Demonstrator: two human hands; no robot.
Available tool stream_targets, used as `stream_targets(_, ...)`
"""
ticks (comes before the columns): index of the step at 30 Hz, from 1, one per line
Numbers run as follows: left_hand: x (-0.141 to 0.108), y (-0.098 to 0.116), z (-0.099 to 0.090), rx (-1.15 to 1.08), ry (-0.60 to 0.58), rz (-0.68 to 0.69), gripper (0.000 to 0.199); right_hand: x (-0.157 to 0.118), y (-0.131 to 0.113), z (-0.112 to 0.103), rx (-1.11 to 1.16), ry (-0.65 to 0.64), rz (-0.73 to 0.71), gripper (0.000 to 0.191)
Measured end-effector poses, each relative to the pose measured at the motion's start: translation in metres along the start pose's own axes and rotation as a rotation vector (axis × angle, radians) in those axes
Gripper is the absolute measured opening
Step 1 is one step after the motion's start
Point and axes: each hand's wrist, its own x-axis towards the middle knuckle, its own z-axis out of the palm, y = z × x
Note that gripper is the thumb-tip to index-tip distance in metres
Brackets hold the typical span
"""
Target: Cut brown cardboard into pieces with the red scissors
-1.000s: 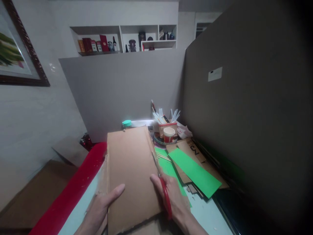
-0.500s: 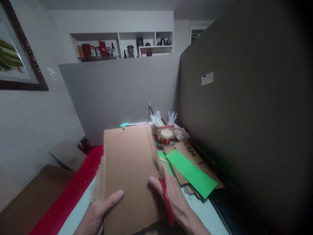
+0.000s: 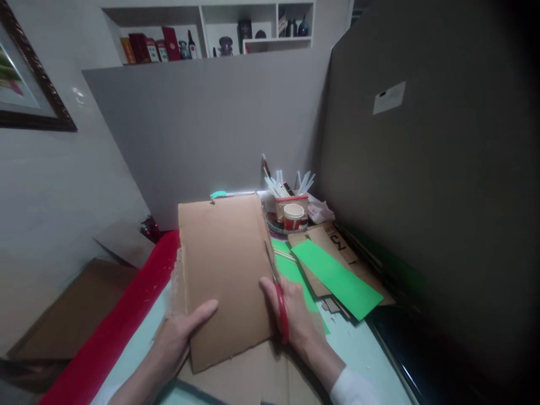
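A brown cardboard piece (image 3: pixel 228 270) is held up in front of me, its left edge torn and ragged. My left hand (image 3: pixel 183 332) grips it at the lower left, thumb flat on the face and fingers hidden behind. At the right edge, my right hand (image 3: pixel 295 312) is closed around red-handled scissors (image 3: pixel 282 315), whose blades point up along that edge. The right thumb rests against the cardboard, while the scissors' lower loop is partly hidden by the hand. Under the held piece lies more cardboard (image 3: pixel 248 377) near the table's front.
Right of my hands, a green paper strip (image 3: pixel 337 278) lies over cardboard scraps (image 3: pixel 350 259). Farther back stand a paper cup (image 3: pixel 293 218) and a box of white sticks and pens (image 3: pixel 291 208). Red cloth (image 3: pixel 126 304) runs along the left; grey panels (image 3: pixel 202 129) rise behind and right.
My view has tipped downward, so the lower edge of the held cardboard and the cardboard beneath now show. Both hands keep their holds; the scissors still lie along the right edge.
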Motion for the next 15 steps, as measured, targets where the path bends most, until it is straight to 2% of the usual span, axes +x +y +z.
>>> stream_targets(4, 0.002, 0.003, -0.001, 0.068, -0.014, -0.001, 0.077, 0.003, 0.000, 0.002, 0.011, 0.010, 0.003, 0.041)
stream_targets(12, -0.007, 0.020, 0.007, -0.146, -0.139, -0.190, 0.077, -0.004, -0.022, -0.011, 0.078, -0.072, 0.046, 0.043)
stream_targets(15, -0.003, 0.023, 0.002, -0.201, -0.096, -0.124, 0.072, -0.008, -0.033, -0.011, 0.138, -0.051, 0.074, 0.046)
